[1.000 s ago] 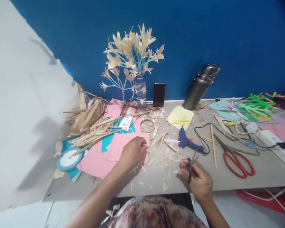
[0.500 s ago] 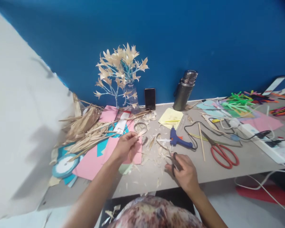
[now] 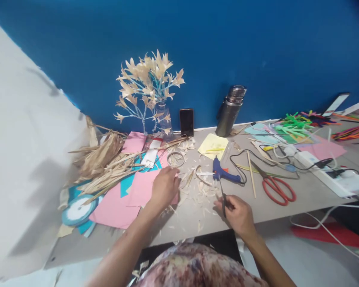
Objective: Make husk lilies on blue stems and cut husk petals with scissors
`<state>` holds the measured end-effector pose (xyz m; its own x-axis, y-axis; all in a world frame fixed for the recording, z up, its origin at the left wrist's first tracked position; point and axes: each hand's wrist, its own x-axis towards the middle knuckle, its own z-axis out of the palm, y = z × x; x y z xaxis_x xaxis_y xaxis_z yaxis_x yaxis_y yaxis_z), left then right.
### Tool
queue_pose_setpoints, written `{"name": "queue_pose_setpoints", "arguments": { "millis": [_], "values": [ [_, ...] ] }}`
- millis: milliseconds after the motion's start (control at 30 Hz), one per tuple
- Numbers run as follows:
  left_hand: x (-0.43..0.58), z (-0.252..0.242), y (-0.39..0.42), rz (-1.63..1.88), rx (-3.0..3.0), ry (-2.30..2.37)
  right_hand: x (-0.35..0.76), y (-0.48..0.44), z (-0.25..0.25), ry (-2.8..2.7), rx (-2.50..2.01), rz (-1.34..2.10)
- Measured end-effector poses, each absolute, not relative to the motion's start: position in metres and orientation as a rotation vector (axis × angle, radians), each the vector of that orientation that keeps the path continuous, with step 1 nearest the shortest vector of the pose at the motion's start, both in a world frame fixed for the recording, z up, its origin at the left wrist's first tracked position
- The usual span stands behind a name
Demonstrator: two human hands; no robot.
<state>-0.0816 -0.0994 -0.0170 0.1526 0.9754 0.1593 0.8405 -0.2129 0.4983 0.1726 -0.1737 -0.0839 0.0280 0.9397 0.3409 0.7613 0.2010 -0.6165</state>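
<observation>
My left hand is over the pink paper, just in front of a ring-shaped roll. Its fingers curl downward and their tips are hidden, so whatever they touch does not show. In my right hand are small dark-handled scissors, blades pointing up and away near the blue glue gun. Pale scraps and a curved strip lie between the hands. Dried husks are heaped at the left.
Husk flowers in a clear bottle, a phone and a flask stand along the blue wall. Red-handled scissors, a power strip with cables, and green pipe cleaners are at the right. A ribbon spool lies left.
My left hand has turned palm-down, and the pale piece at its fingertips no longer shows. The scissors in my right hand now point more upright. The view has shifted slightly.
</observation>
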Motion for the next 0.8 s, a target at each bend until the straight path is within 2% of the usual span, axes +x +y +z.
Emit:
{"name": "queue_pose_setpoints", "arguments": {
  "millis": [133,200,333,467,600,800],
  "values": [
    [-0.048,-0.021,-0.065,0.518,2.530,1.413,0.172,-0.174,-0.085,-1.711,-1.581,0.406],
    [-0.038,-0.018,-0.054,0.566,2.544,1.281,0.172,-0.173,-0.083,-1.659,-1.569,0.457],
    [-0.040,-0.001,-0.059,0.902,1.971,1.227,0.174,-0.172,-0.076,-1.474,-1.489,0.680],
    [-0.044,0.009,-0.094,0.870,1.204,0.982,0.167,-0.165,-0.060,-1.092,-1.135,1.189],
    [-0.037,0.002,-0.126,0.804,1.062,0.898,0.142,-0.151,-0.035,-0.838,-0.846,1.456],
    [-0.041,-0.004,-0.146,0.884,0.879,0.824,0.115,-0.141,-0.022,-0.588,-0.738,1.624]
  ]
}}
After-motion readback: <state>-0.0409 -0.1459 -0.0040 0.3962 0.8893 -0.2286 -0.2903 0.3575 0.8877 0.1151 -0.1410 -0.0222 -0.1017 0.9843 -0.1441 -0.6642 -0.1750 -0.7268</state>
